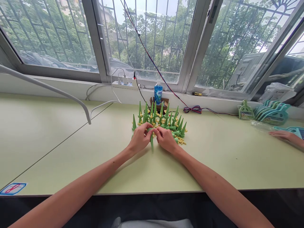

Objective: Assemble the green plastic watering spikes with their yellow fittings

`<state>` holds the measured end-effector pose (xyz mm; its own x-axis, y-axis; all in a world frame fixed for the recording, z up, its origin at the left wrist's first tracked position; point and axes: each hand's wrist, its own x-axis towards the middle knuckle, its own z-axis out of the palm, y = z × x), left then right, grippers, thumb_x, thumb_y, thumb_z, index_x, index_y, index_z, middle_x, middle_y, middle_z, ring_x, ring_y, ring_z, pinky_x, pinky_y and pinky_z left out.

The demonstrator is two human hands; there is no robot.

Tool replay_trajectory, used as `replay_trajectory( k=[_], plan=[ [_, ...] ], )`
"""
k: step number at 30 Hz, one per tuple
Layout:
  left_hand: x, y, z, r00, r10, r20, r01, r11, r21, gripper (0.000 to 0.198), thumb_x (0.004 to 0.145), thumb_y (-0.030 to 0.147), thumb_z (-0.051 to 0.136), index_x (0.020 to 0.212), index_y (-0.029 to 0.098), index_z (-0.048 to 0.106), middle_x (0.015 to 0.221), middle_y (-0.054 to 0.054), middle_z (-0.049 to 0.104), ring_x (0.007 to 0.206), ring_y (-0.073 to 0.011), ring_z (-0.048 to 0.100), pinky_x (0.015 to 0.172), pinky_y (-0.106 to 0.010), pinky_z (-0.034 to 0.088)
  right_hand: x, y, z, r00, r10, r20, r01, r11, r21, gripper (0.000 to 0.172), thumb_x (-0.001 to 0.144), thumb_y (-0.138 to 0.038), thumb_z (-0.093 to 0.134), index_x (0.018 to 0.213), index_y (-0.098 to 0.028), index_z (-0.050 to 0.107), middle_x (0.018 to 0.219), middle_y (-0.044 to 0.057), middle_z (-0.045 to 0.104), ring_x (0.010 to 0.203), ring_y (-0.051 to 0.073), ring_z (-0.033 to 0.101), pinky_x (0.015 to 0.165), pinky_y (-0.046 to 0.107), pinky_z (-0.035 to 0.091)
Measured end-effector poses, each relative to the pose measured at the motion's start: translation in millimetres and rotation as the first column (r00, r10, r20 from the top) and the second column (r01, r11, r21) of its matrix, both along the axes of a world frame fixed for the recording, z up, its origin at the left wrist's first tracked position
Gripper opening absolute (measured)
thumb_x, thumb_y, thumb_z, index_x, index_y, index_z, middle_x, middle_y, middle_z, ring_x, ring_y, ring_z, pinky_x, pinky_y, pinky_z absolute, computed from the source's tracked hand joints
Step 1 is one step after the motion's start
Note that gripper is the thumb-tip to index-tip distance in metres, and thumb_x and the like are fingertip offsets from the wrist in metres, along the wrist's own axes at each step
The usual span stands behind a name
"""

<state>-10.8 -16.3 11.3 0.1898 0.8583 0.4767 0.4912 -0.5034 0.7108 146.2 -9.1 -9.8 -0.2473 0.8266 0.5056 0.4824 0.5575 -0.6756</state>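
Bench entry, both hands working close together at the near edge of the cluster. The left hand (140,137) is clamped on a green spike (152,144), thumb and fingers gathered near the wide end, the point aimed down and back toward the wearer. The spike sits between the two hands, in front of the standing spikes (134,123). The right hand (165,138) has its fingertips drawn in at that same wide end; whether they pinch a small part of their own cannot be told (the knuckles hide the contact).

Judgement on method: this looks like fine work at the spike's wide end, so the left grip should stay firm and low enough to leave that end free, while the right does the small turning or pressing. Best to keep any push in line with the spike's axis; a sideways load could tilt the joint. Light fingertip force seems enough for plastic parts.

Caution: the standing spikes are just beyond the knuckles, and an elbow-wide motion could topple them. Loose green parts (177,133) and yellow fittings (181,141) lie beside the right hand, handy for reaching on the table (213,161).
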Motion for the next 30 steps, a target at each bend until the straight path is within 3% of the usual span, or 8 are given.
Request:
replay_trajectory(
  k=[15,22,30],
  plan=[
    [-1.0,1.0,0.1,1.0,0.001,0.008,-0.001,1.0,0.01,0.018,0.087,0.033,0.048,0.092,0.019,0.058,0.085,-0.003,0.066,0.055,-0.0111,0.055,0.048,-0.024,0.047,-0.3,-3.4,3.0,0.999,0.05,-0.01,-0.05,0.999,0.008,0.031,0.096,-0.043,0.042,0.082,-0.019,0.057,0.058,-0.002,0.054,0.05,0.012,0.044,0.053,0.025,0.033],
    [-1.0,1.4,-0.6,1.0,-0.004,0.009,0.004,1.0,0.01,0.019,0.088,0.035,0.048,0.092,0.019,0.058,0.085,-0.003,0.065,0.055,-0.0111,0.055,0.048,-0.024,0.047,0.0,-0.8,0.6,0.999,0.026,0.019,-0.026,1.0,0.009,0.044,0.098,-0.045,0.036,0.064,-0.02,0.046,0.052,-0.002,0.049,0.05,0.012,0.043,0.055,0.025,0.033],
    [-1.3,1.2,-0.9,1.0,-0.004,0.013,0.003,1.0,0.01,0.022,0.088,0.038,0.048,0.093,0.019,0.059,0.082,-0.003,0.065,0.055,-0.0116,0.055,0.047,-0.024,0.047,-0.4,1.8,-0.8,1.0,0.0,0.009,0.0,1.0,0.004,0.049,0.098,-0.048,0.035,0.059,-0.02,0.045,0.049,-0.001,0.049,0.049,0.012,0.043,0.054,0.026,0.032]
  ],
)
